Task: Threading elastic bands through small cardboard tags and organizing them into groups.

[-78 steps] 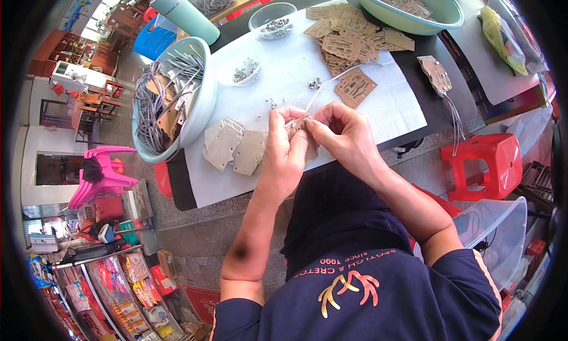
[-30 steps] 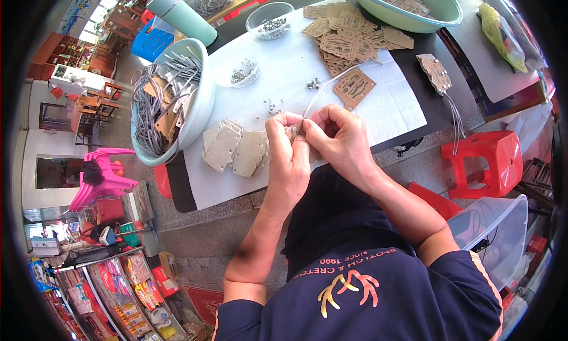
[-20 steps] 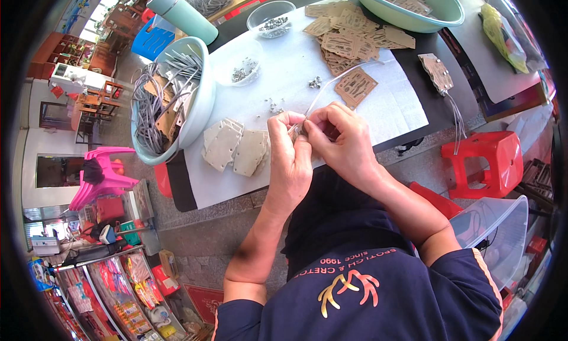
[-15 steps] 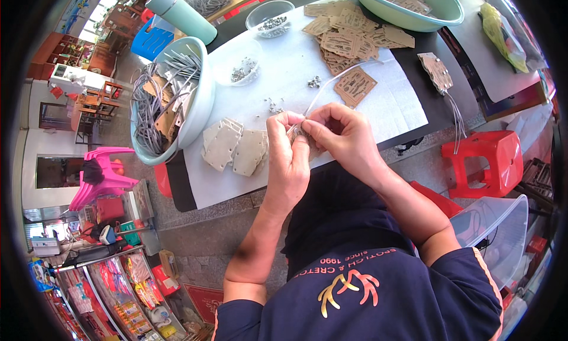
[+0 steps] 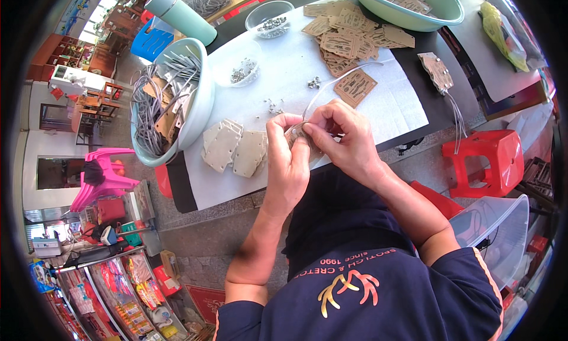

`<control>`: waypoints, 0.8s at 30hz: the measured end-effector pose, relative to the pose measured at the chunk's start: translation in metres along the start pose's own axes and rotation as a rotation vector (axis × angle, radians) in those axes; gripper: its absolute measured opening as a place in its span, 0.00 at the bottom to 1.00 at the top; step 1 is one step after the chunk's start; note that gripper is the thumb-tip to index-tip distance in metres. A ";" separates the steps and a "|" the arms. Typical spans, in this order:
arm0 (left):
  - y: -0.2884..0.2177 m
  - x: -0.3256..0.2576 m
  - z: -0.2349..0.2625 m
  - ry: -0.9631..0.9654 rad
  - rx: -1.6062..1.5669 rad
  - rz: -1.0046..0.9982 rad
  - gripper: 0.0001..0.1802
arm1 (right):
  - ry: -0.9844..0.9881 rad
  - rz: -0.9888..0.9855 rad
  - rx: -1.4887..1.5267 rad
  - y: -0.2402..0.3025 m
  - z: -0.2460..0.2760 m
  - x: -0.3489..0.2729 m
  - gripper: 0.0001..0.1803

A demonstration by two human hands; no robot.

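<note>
The person holds a small tag [image 5: 299, 135] over the near edge of the white sheet [image 5: 284, 86]. The left hand [image 5: 288, 157] pinches it firmly, and the right hand [image 5: 342, 135] closes its fingertips on the same tag, where a clear string [image 5: 337, 77] arrives. It seems the string is being threaded or fixed. The next move needs fine, steady fingers. Blank tags [image 5: 234, 148] lie just beside.

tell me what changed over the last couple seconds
Hardly anything: both hands stay pinched together on the small tag, the left hand edging slightly toward the right hand. The pale tags, the grey-loop bowl and the table have not moved.
</note>
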State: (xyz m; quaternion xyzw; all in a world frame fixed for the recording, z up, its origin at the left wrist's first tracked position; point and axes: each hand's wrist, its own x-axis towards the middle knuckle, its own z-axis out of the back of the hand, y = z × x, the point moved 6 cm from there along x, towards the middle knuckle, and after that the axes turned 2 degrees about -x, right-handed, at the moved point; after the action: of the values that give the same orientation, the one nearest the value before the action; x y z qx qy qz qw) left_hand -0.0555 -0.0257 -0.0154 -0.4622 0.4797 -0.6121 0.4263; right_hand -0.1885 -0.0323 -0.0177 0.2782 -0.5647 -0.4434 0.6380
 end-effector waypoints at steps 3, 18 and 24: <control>0.001 0.008 0.004 -0.012 0.094 -0.045 0.14 | -0.002 0.027 -0.004 -0.002 0.000 0.000 0.07; -0.009 0.022 0.016 -0.041 0.156 0.050 0.05 | 0.132 -0.223 0.309 -0.010 0.000 -0.002 0.08; -0.011 0.022 0.017 -0.093 0.303 -0.060 0.06 | 0.062 -0.298 0.160 -0.010 0.003 -0.008 0.08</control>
State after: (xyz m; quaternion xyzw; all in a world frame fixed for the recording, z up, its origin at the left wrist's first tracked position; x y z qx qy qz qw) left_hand -0.0443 -0.0483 0.0006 -0.4345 0.3478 -0.6677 0.4944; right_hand -0.1936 -0.0291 -0.0295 0.4222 -0.5308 -0.4781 0.5581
